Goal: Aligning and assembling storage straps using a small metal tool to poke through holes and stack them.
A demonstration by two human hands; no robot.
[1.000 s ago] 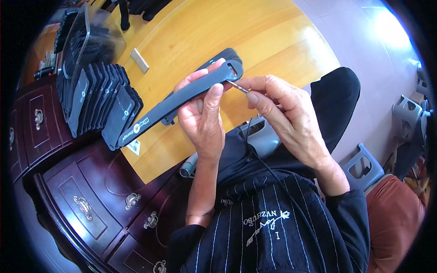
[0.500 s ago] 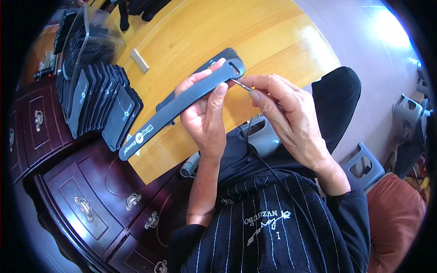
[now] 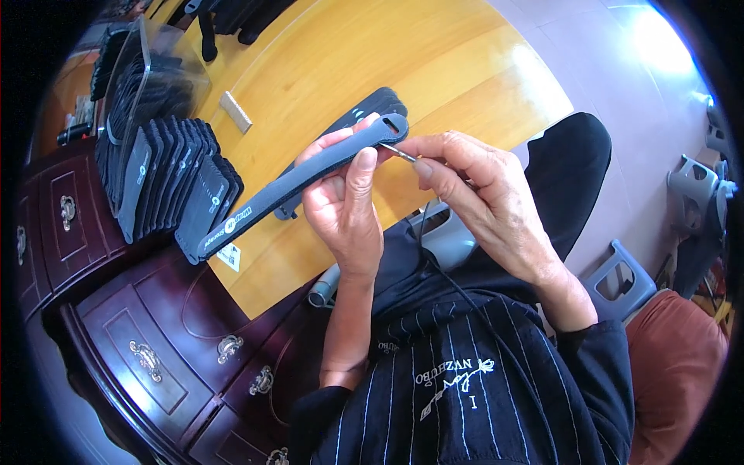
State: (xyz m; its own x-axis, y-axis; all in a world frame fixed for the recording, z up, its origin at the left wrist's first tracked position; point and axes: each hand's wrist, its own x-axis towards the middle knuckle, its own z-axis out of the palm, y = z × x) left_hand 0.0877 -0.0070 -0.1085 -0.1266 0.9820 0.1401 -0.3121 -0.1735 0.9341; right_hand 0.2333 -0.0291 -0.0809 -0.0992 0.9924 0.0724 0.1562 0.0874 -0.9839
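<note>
1. Head view, left of frame: black straps (image 3: 170, 182), bunched in a row.
2. Centre: grey strap (image 3: 310, 169), slanting down-left; left hand (image 3: 345, 213) pinches it, thumb along lower edge. Loose pinch could let strap twist.
3. Right of centre: right hand (image 3: 484, 194) pinches slim metal tool (image 3: 399, 152), tip at strap's slotted end; slip could nick strap or prick left hand.

Table, yellow wood, glossy top (image 3: 465, 70). On it: one small flat block, buff (image 3: 235, 112), toward the left; one stack of black straps (image 3: 380, 103), mid-table, partly hidden; one leaning row of black straps (image 3: 174, 174), left edge; one white label (image 3: 229, 256), near-left corner.
</note>
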